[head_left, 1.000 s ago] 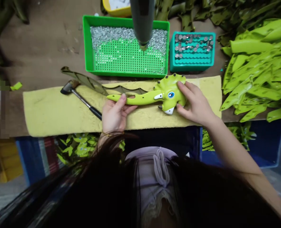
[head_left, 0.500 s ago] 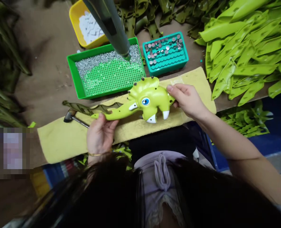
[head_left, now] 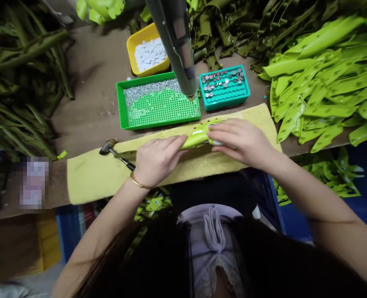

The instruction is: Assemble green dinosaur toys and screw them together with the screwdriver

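Observation:
A lime-green plastic toy dinosaur head (head_left: 199, 137) is turned edge-on above the yellow cloth (head_left: 90, 178). My left hand (head_left: 158, 159) is closed round its narrow end. On the crested end, my right hand (head_left: 243, 140) grips from above, fingers covering most of that side. The eye and tusks are largely hidden now. Close to my left wrist lies a small hammer (head_left: 109, 147), its handle pointing toward my hand. Overhead, a dark power screwdriver (head_left: 180, 54) hangs with its tip over the green screw tray (head_left: 158, 121).
Beside the tray stand a teal box (head_left: 226, 101) of small round metal pieces and a yellow bin (head_left: 133, 56) of white parts. Lime-green shells (head_left: 322, 82) are heaped on the right, with olive parts (head_left: 242, 33) behind and more olive parts (head_left: 25, 66) at left.
The toy head has been turned from showing its eyed side to edge-on. My hands have come closer together, the right now over the crested end. The view has shifted.

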{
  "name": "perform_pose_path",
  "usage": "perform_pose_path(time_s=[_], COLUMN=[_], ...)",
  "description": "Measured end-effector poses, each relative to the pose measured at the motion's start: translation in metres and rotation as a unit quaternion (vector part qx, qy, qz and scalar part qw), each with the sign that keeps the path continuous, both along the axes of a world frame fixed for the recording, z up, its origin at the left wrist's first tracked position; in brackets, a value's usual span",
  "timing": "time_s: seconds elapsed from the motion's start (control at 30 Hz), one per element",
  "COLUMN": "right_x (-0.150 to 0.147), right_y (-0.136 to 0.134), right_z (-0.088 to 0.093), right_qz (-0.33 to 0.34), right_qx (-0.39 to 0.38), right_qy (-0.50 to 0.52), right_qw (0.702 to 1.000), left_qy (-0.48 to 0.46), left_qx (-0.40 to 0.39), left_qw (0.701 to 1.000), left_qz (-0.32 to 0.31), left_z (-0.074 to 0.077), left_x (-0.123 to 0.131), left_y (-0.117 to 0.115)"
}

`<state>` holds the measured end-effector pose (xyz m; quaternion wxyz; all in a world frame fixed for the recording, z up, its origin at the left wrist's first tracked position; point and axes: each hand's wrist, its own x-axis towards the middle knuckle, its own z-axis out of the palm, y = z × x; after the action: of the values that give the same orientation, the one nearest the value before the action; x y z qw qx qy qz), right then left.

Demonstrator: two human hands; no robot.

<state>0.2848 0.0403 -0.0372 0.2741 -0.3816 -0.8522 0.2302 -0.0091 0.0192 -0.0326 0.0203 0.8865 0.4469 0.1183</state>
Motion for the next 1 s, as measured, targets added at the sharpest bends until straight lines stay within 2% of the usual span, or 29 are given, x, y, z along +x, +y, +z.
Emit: perform_pose_path(time_s=[0.1, 0.17, 0.23, 0.4, 0.63, 0.73, 0.83, 0.9, 0.93, 1.0], right_x=[0.002, -0.006, -0.023, -0.068, -0.084, -0.088, -0.074, -0.046, -0.025, 0.024], right_y=[0.006, 0.008, 0.007, 0.007, 0.019, 0.011, 0.010, 0.026, 0.040, 0.078], right_z=[0.006, 0.011, 0.016, 0.014, 0.002, 0.010, 0.026, 0.036, 0.039, 0.039], right_qz=[-0.004, -0.038, -0.028, 0.034, 0.041, 0.027, 0.022, -0.049, -0.115, -0.300], right_qx=[0.051, 0.091, 0.130, 0.154, 0.155, 0.165, 0.202, 0.216, 0.212, 0.163], right_qy=[0.001, -0.049, -0.106, -0.083, 0.036, 0.039, 0.004, 0.011, 0.026, 0.036], right_qw=[0.999, 0.994, 0.985, 0.984, 0.986, 0.985, 0.979, 0.975, 0.970, 0.939], left_qy=[-0.014, -0.044, -0.065, -0.121, -0.115, -0.113, -0.114, -0.096, -0.085, -0.078], left_qx=[0.010, 0.018, 0.017, 0.032, 0.135, 0.155, 0.124, 0.082, 0.063, 0.035], left_qw=[1.000, 0.999, 0.998, 0.991, 0.984, 0.981, 0.982, 0.981, 0.979, 0.984], left_qz=[0.003, 0.002, -0.008, -0.037, -0.010, -0.023, -0.089, -0.148, -0.175, -0.153], left_z=[0.015, 0.021, 0.023, 0.020, 0.016, 0.017, 0.009, -0.004, -0.011, -0.024], left_x=[-0.007, -0.014, -0.016, -0.010, -0.001, -0.004, -0.029, -0.055, -0.068, -0.086], left_y=[0.002, 0.002, 0.002, 0.000, -0.005, 0.000, 0.004, 0.003, 0.000, -0.008])
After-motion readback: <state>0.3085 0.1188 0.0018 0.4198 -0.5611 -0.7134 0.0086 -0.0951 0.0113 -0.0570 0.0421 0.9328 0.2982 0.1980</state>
